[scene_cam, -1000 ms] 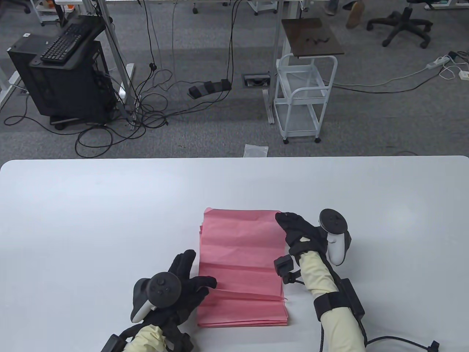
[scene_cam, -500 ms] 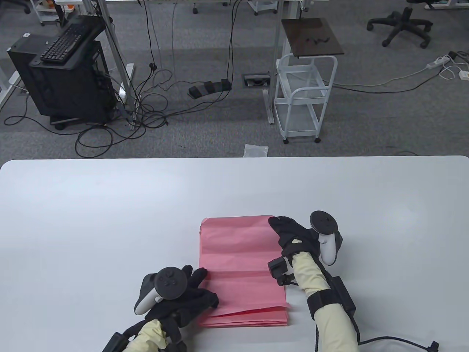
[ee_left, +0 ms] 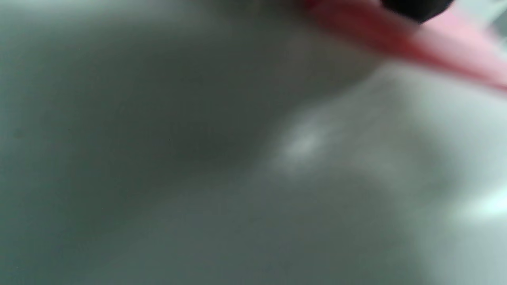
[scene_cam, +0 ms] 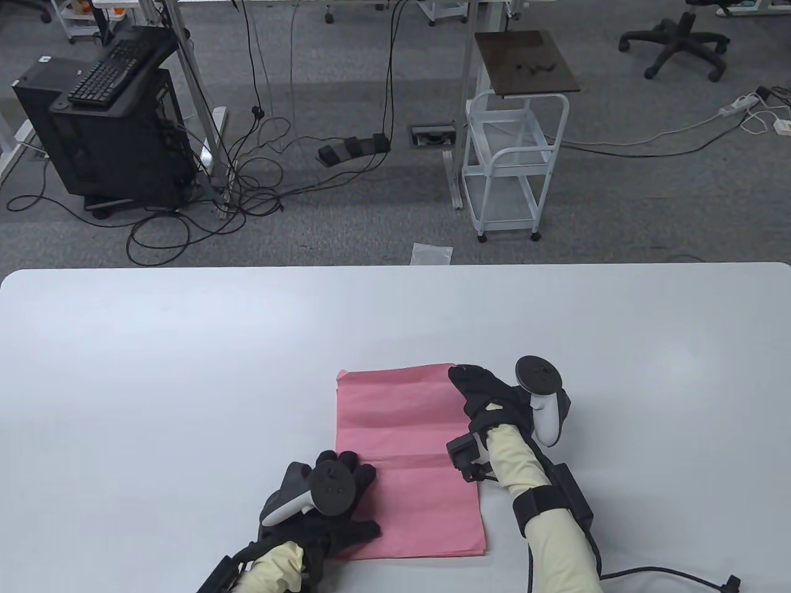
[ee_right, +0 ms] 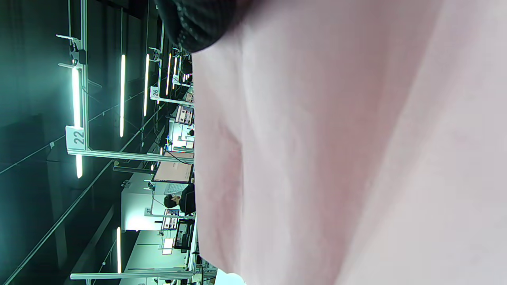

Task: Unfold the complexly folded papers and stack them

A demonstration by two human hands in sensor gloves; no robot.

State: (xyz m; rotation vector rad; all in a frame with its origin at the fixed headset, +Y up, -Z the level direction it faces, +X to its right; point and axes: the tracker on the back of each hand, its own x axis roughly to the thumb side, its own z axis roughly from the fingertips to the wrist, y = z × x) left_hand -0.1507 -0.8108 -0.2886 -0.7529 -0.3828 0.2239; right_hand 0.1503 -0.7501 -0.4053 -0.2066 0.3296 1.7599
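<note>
A stack of pink paper sheets [scene_cam: 408, 432] with fold creases lies flat on the white table [scene_cam: 154, 370], near the front edge. My left hand [scene_cam: 361, 494] rests spread on the stack's near left corner. My right hand [scene_cam: 469, 383] has bent fingers on the far right corner; I cannot tell whether it pinches or only presses. The left wrist view is blurred and shows a pink paper edge [ee_left: 447, 47] under a black fingertip [ee_left: 416, 8]. The right wrist view is filled by the pink paper [ee_right: 336, 158] with a gloved finger [ee_right: 198, 23] on it.
Beyond the table's far edge is carpeted floor with a white wire cart [scene_cam: 516, 167], a black cabinet carrying a keyboard [scene_cam: 105, 123], loose cables and a small plastic bag [scene_cam: 431, 253]. A cable trails from my right arm at the front right.
Both hands drew toward the front edge, and the top sheet slid with them until its edges lined up with the stack. The left hand moved right onto the paper.
</note>
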